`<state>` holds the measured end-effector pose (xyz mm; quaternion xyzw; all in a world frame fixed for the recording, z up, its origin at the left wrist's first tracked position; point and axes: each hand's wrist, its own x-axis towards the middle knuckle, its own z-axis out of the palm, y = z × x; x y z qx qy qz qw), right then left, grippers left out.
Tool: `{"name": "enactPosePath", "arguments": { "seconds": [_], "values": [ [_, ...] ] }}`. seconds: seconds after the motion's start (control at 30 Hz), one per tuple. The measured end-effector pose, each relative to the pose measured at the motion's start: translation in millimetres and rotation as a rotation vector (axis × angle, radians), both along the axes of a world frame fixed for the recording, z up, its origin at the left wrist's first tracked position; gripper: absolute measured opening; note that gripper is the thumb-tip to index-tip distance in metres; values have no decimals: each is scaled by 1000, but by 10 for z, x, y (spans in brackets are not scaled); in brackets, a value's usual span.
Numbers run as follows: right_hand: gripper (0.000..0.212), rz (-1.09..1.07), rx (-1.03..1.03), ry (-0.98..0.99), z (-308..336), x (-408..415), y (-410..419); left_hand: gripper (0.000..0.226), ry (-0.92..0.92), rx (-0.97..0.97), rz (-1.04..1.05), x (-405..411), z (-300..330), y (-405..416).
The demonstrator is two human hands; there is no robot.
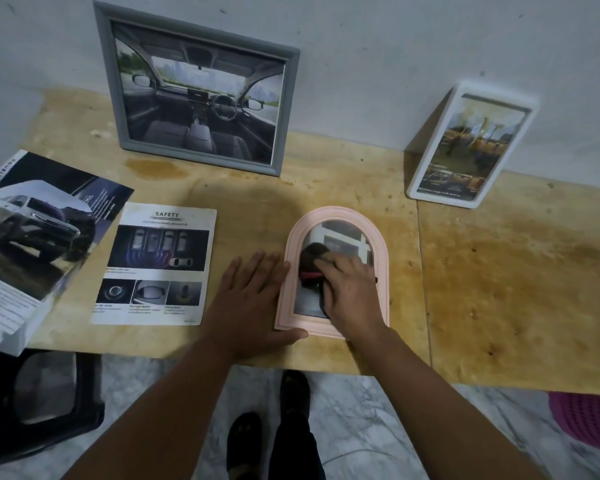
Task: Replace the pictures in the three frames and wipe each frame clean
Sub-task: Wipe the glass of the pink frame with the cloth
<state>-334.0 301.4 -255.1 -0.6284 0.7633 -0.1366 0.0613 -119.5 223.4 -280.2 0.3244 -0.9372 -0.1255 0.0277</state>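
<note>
A pink arched frame (336, 216) lies flat on the wooden table (499, 289) in front of me. My right hand (350, 292) presses a dark cloth (312, 261) with a red strip onto its glass. My left hand (250, 299) lies flat with straight fingers against the frame's left edge, thumb along its bottom corner. A grey frame (198, 95) with a car-interior picture leans on the wall at the back. A white frame (465, 147) with a yellowish picture leans on the wall at the right.
A "SAFETY" leaflet page (160, 268) lies left of my hands, and an open car brochure (35, 244) hangs over the table's left end. A black stool (42, 403) stands below left; a pink basket (589, 420) sits on the floor at right.
</note>
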Motion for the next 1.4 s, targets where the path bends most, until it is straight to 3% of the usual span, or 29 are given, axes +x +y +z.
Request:
{"name": "enactPosePath", "arguments": {
  "seconds": [0.23, 0.33, 0.4, 0.5, 0.6, 0.77, 0.87, 0.97, 1.27, 1.4],
  "values": [
    [40, 382, 155, -206, 289, -22, 367, 117, 19, -7, -1, -14, -17, 7],
    [46, 184, 272, -629, 525, -170, 155, 119, -8, 13, -3, -10, -3, -6],
    [48, -71, 134, -731, 574, -314, -16, 119, -18, 19, 1, -9, 3, -10],
    [40, -268, -2, -464, 462, -478, -287, 120, -22, 15, 6, -17, 10, -9],
    [40, -262, 198, -261, 312, -394, -487, 119, -33, 13, 1, -10, 14, -2],
    [33, -39, 295, -275, 347, -150, -478, 118, -36, 15, 0, -15, 12, -3],
    [22, 32, 386, -407, 403, 3, -331, 117, -40, 22, 3, -9, 6, -8],
    [26, 110, 466, -445, 456, 73, -122, 116, -26, 25, 4, -7, 0, -6],
    [33, 330, 755, -154, 747, 57, -238, 117, -37, 24, 4, -6, -6, -4],
    [27, 224, 1024, 10, 957, -123, -341, 119, -40, 20, -2, -3, -3, -9]
  ]
}}
